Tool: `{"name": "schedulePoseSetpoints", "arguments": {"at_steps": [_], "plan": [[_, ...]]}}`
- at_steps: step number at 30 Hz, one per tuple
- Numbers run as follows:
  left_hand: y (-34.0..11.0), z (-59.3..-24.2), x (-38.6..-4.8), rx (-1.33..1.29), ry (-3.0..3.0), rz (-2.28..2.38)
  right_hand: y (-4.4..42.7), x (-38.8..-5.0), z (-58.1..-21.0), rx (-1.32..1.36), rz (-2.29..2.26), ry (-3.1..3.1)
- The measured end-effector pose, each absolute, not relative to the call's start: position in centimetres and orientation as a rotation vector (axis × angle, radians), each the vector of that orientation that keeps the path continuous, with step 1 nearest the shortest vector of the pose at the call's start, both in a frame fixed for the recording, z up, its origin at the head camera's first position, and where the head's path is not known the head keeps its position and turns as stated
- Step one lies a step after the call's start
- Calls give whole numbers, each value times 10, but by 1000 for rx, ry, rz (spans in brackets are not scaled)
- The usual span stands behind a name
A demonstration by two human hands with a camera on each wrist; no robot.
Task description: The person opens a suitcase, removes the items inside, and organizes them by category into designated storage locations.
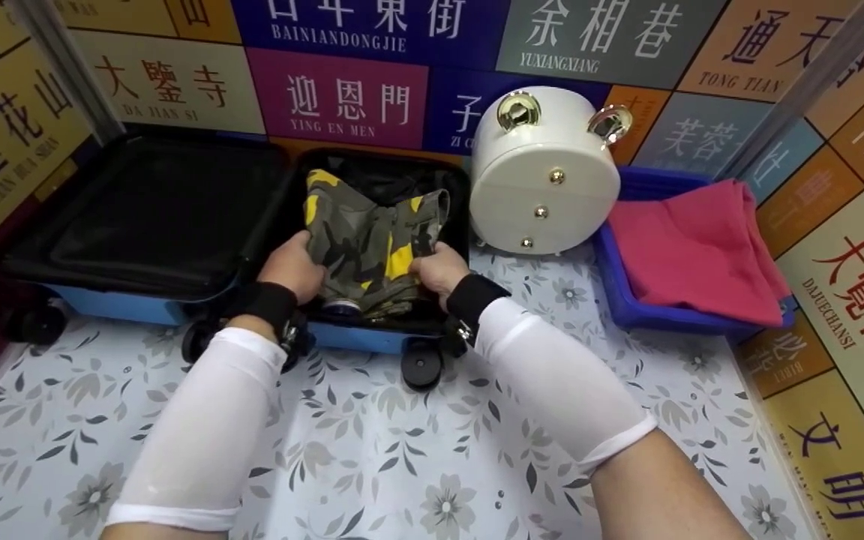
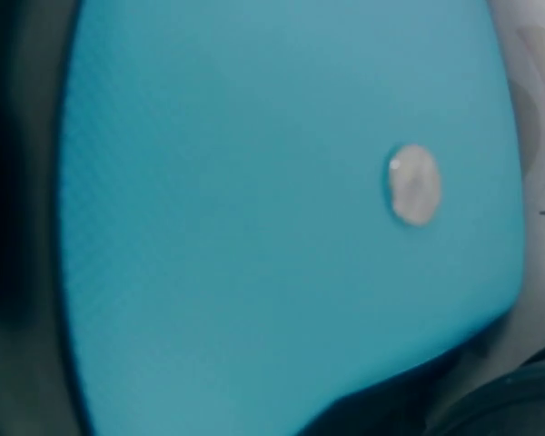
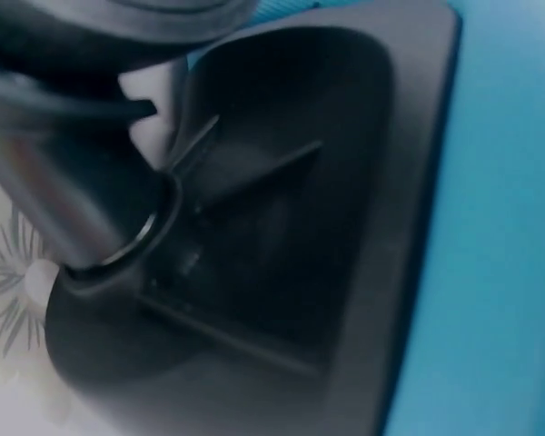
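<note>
A camouflage garment (image 1: 361, 244) in grey, black and yellow lies bunched inside the right half of an open blue suitcase (image 1: 357, 339). My left hand (image 1: 293, 266) grips its left edge, thumb on top of the cloth. At the opposite edge my right hand (image 1: 443, 271) pinches the fabric near a yellow patch. The fingers under the cloth are hidden. Close up, the left wrist view has only the blue shell (image 2: 254, 218) with a pale round stud (image 2: 415, 184). A black wheel housing (image 3: 272, 209) fills much of the right wrist view; neither wrist view includes a hand.
The suitcase's other half (image 1: 147, 217), with a black lining, lies to the left. A white round drawer box (image 1: 544, 195) with gold knobs stands to the right. Beyond it, a blue bin (image 1: 664, 319) holds a pink cloth (image 1: 694, 247). Suitcase wheels (image 1: 422, 365) project toward me.
</note>
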State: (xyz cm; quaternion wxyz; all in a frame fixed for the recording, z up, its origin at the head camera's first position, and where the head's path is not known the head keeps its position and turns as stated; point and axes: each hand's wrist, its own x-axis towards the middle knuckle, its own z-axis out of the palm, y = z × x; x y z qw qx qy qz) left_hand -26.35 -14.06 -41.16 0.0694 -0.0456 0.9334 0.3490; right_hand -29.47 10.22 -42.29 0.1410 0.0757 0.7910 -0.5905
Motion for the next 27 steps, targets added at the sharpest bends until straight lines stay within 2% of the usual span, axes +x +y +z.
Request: {"name": "schedulePoseSetpoints", "arguments": {"at_steps": [6, 16, 27], "plan": [[-134, -410, -258, -126, 2851, 1192, 102, -289, -418, 212, -1953, 2110], [-114, -410, -248, 3, 2983, 1483, 107, -285, -407, -22, -2014, 2242], [-98, -403, -233, 223, 2956, 1813, 117, -282, -398, 58, -2186, 2287]]}}
